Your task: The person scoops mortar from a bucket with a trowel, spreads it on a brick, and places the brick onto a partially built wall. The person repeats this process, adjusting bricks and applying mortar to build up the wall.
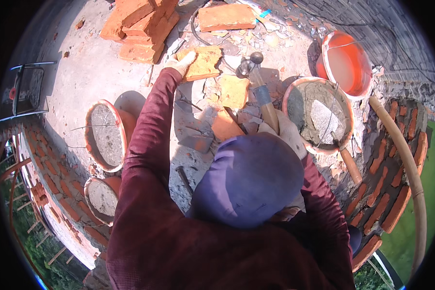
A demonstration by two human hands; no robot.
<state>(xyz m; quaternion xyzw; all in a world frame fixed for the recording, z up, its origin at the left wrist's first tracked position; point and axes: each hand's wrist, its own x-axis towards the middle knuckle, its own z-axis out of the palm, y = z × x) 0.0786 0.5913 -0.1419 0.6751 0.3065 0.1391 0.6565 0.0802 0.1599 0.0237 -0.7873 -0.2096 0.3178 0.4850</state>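
Note:
Below me, my left hand [181, 63], in a pale glove, grips the left edge of an orange brick [203, 63], its thumb on top. My right hand [289, 133], also gloved, is closed round the wooden handle of a hammer [263, 94] with blue wrapping near its head. The dark metal hammer head is raised beside the brick's right end. A blue-purple cap [256, 179] hides part of my right forearm. Broken brick pieces [233, 92] lie just under the held brick. Right of my right hand, a trowel [349, 164] rests in a bucket of mortar [287, 92].
Stacked bricks [142, 29] stand at the far left, and a single brick [227, 17] lies farther back. An orange bucket of cloudy water [365, 82] is at right. Two mortar buckets [125, 123] stand at left. A bamboo pole [401, 140] crosses the brick wall [374, 169].

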